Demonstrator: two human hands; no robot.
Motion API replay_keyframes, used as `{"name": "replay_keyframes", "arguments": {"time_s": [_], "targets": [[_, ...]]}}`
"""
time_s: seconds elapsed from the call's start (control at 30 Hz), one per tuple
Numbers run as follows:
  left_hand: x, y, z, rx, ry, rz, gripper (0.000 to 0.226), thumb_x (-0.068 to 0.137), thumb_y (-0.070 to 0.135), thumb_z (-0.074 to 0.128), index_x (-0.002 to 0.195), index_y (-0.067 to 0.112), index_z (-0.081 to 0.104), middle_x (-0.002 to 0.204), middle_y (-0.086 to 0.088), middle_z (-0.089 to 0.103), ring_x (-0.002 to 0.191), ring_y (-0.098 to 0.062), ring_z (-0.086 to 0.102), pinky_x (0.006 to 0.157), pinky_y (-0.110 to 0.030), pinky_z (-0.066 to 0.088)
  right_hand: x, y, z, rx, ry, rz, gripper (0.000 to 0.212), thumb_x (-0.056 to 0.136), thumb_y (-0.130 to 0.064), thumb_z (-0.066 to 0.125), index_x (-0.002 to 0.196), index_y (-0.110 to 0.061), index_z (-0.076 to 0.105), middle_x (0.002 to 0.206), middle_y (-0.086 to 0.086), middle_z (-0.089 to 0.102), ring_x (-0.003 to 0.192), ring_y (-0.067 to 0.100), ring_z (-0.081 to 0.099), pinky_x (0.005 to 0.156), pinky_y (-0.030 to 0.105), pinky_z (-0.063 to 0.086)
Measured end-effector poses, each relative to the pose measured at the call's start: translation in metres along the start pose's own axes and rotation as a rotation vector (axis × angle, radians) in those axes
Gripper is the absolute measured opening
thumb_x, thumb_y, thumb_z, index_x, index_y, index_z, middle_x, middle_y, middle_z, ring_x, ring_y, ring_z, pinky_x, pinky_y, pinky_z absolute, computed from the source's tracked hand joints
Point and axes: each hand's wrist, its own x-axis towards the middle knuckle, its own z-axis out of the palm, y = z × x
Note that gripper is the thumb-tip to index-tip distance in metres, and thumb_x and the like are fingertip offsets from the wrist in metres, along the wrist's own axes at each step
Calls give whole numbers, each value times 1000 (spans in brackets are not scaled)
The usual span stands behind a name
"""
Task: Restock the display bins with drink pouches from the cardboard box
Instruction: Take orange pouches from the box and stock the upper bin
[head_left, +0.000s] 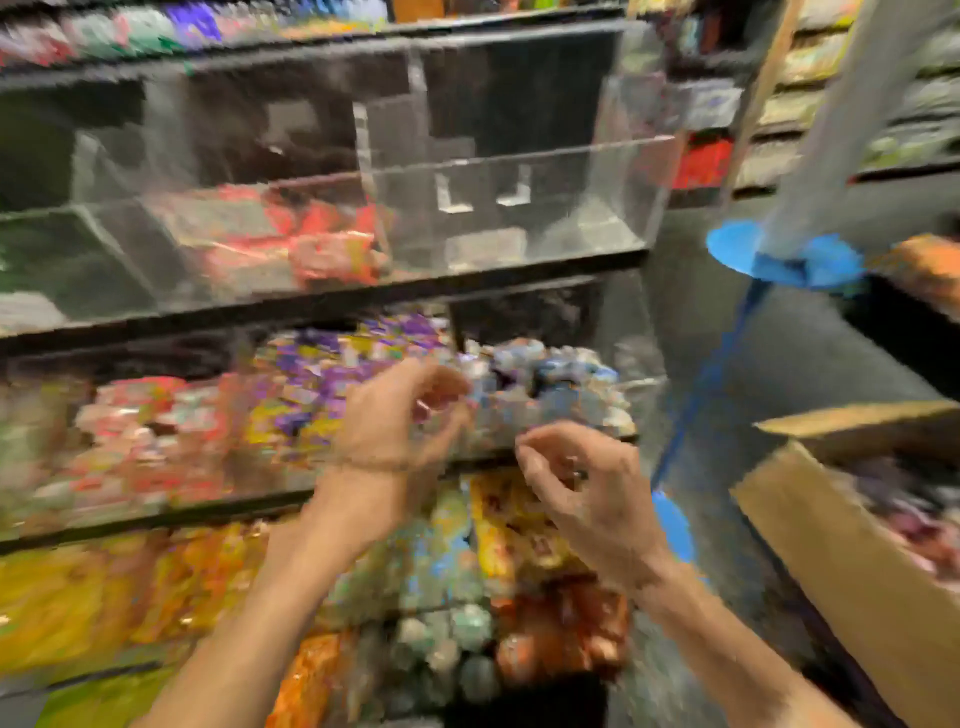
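The view is blurred by motion. My left hand (402, 415) hovers in front of the middle shelf's clear bin, fingers loosely curled, with nothing clearly in it. My right hand (576, 478) is just below and to the right, fingers also loosely curled and holding nothing I can make out. Behind them a bin section is heaped with silvery blue drink pouches (550, 389). Beside it lie purple and yellow pouches (322, 384). The cardboard box (831, 530) stands open at the right with pouches inside.
The top clear bin (519, 208) has a bare right section and red pouches (311, 244) on its left. Lower shelves hold yellow, orange and green packs. A blue-based pole (779, 249) and a dark floor lie to the right.
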Motion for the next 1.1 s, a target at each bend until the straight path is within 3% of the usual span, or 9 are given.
{"name": "replay_keyframes", "arguments": {"time_s": [0.1, 0.17, 0.23, 0.3, 0.43, 0.63, 0.87, 0.97, 1.1], "targets": [[-26, 48, 106, -165, -201, 27, 16, 82, 31, 61, 86, 17, 68, 79, 6, 64, 72, -10, 61, 68, -28, 50, -72, 52, -65, -50, 61, 276, 15, 84, -42, 59, 82, -32, 69, 74, -13, 69, 68, 4, 64, 67, 27, 52], [-40, 85, 173, -234, -350, 80, 13, 82, 26, 64, 85, 14, 68, 79, 3, 66, 72, -9, 58, 69, -22, 48, -113, 83, -113, -153, 157, 409, 8, 83, -42, 62, 75, -41, 63, 68, -19, 66, 66, 3, 62, 64, 25, 49], [-52, 120, 237, -304, -489, 102, 6, 81, 21, 66, 84, 16, 67, 77, 3, 67, 71, -7, 57, 67, -17, 44, -148, 112, -161, -237, 237, 546, 14, 86, -27, 69, 75, -36, 66, 66, -18, 65, 64, 6, 61, 63, 28, 49], [-60, 157, 298, -357, -685, 138, 2, 81, 18, 66, 81, 19, 66, 76, 3, 66, 71, -11, 60, 68, -28, 49, -178, 139, -206, -299, 275, 682, 13, 92, -22, 66, 81, -29, 69, 68, -13, 66, 66, 7, 61, 66, 33, 49], [-72, 234, 412, -327, -1056, 248, 10, 77, 23, 60, 80, 15, 64, 79, -3, 68, 75, -24, 63, 66, -35, 47, -227, 199, -284, -344, 339, 946, 11, 97, -25, 58, 96, -26, 69, 92, -14, 66, 93, 11, 60, 83, 33, 49], [-75, 282, 580, -146, -1294, 184, 17, 83, 6, 58, 96, 11, 68, 96, -16, 70, 97, -35, 64, 71, -35, 43, -264, 316, -383, -391, 354, 1228, 13, 98, -28, 57, 105, -19, 64, 96, -1, 64, 94, 21, 62, 75, 30, 45], [-80, 299, 718, 120, -1394, 37, 45, 94, 34, 62, 135, 15, 54, 134, -10, 57, 124, -30, 53, 95, -33, 42, -298, 444, -438, -435, 28, 1387, 26, 100, -30, 52, 117, -12, 57, 118, 8, 59, 117, 27, 53, 93, 39, 48], [-86, 286, 753, 243, -1426, -20, 58, 92, 39, 65, 142, 20, 44, 139, -12, 46, 126, -32, 48, 100, -35, 39, -304, 482, -451, -581, -193, 1311, 47, 101, -24, 49, 145, -12, 38, 149, 11, 37, 142, 30, 28, 113, 39, 33], [-92, 266, 794, 361, -1485, -85, 76, 89, 27, 67, 153, 21, 26, 157, -21, 20, 143, -39, 26, 113, -44, 31, -305, 525, -461, -800, -531, 1217, 61, 100, -18, 52, 155, -17, 24, 164, 15, 5, 152, 34, 0, 120, 55, 11]]}}
